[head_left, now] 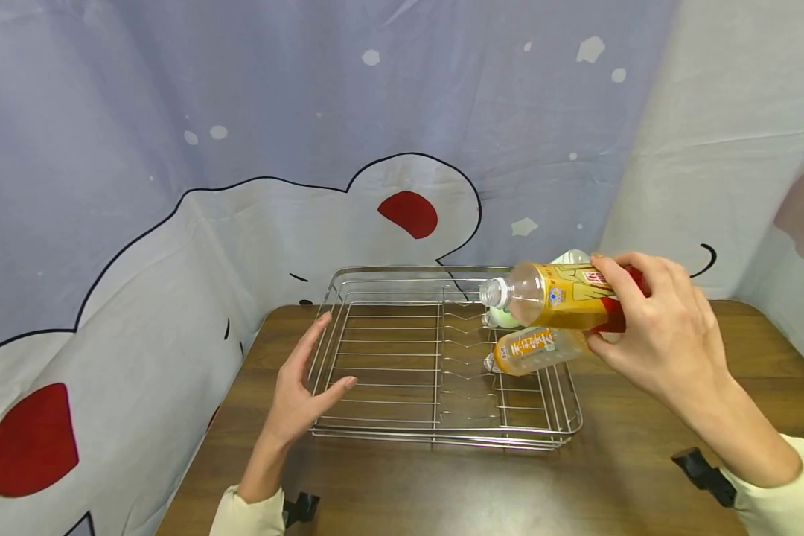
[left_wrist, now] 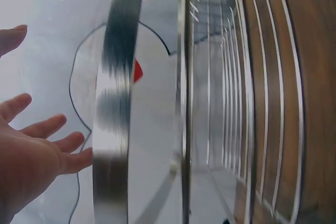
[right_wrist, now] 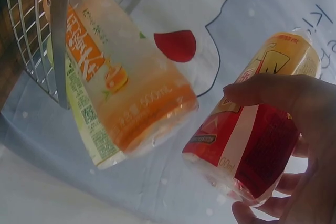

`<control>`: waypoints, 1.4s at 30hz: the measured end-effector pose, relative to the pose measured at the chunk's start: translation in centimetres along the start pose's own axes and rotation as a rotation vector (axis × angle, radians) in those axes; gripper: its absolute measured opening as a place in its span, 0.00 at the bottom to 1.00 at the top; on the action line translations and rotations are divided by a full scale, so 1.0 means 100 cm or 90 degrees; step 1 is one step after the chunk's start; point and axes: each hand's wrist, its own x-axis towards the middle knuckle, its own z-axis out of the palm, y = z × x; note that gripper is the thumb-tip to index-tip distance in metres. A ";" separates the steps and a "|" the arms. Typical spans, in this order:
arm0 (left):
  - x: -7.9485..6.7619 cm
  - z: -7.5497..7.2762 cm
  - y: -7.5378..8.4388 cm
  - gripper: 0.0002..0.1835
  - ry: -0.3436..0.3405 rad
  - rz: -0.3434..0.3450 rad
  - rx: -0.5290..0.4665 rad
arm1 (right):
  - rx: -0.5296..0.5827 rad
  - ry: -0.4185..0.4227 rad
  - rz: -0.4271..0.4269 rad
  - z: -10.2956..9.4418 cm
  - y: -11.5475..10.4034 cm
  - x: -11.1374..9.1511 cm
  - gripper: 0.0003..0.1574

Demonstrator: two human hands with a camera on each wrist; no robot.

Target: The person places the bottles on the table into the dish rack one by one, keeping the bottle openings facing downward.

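Note:
My right hand (head_left: 670,331) grips a clear plastic bottle (head_left: 576,295) with a yellow and red label. It is held sideways above the right part of a wire dish rack (head_left: 435,432), its uncapped mouth pointing left. Below it, a bottle with an orange label (head_left: 529,351) lies slanted in the rack, its base raised to the right. Behind that lies a bottle with a pale green label (right_wrist: 84,114), mostly hidden in the head view. At the rack's left end my left hand (head_left: 301,387) has its fingers spread, holding nothing; whether it touches the rim I cannot tell.
The metal rack stands on a brown wooden table (head_left: 402,491), with a row of bent wire dividers (head_left: 467,362) across its middle. A printed curtain (head_left: 295,89) hangs right behind the table and along its left side.

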 end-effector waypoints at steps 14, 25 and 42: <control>0.021 0.047 0.023 0.49 -0.064 0.052 -0.101 | -0.040 0.035 -0.076 0.015 -0.022 0.000 0.48; 0.032 0.070 0.033 0.49 -0.091 0.103 -0.148 | -0.051 0.104 -0.129 0.018 -0.036 0.003 0.33; 0.034 0.099 0.041 0.48 -0.136 0.113 -0.244 | -0.084 0.135 -0.200 0.025 -0.068 0.004 0.26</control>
